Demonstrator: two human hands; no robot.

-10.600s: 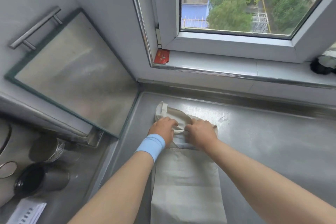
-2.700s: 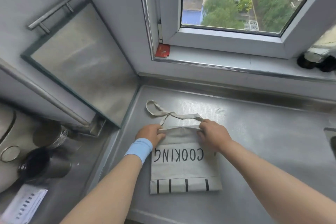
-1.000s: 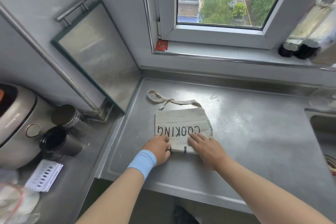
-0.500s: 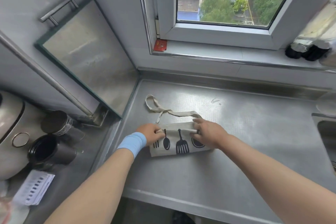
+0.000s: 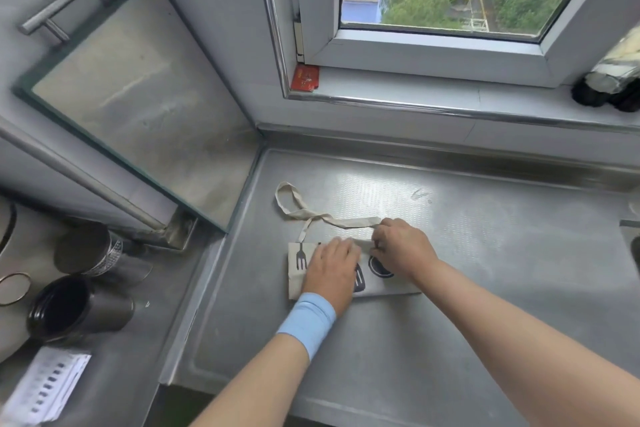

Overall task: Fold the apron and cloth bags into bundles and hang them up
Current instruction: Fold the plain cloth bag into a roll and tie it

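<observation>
Fabric that showed the word COOKING a second ago is now turned under. The cloth bag point(image 5: 394, 285) has been doubled over again into a short, wide band with black prints of kitchen tools on top. Half a second ago both hands were at the band's far edge. Now the left hand point(image 5: 330, 270) lies flat across the middle with fingers spread, pressing the layers down. The right hand point(image 5: 403, 250) has gone to the strap point(image 5: 346, 221) and pinches it between thumb and fingertips just beyond the fold.

This probably means the flat folding is nearly finished and the strap comes next, perhaps to bind the bundle or to serve as a hanging loop. Nothing is hung yet, and no apron shows.

The bag sits on the steel tabletop point(image 5: 485, 253) close to its left edge, roughly midway between the back edge and the front edge. It is pale, unbleached cloth, thin and limp, with a fork print clear at its left end and a round print by the right hand. The strap trails loose and twisted toward the back left corner, ending in an open loop.
</observation>
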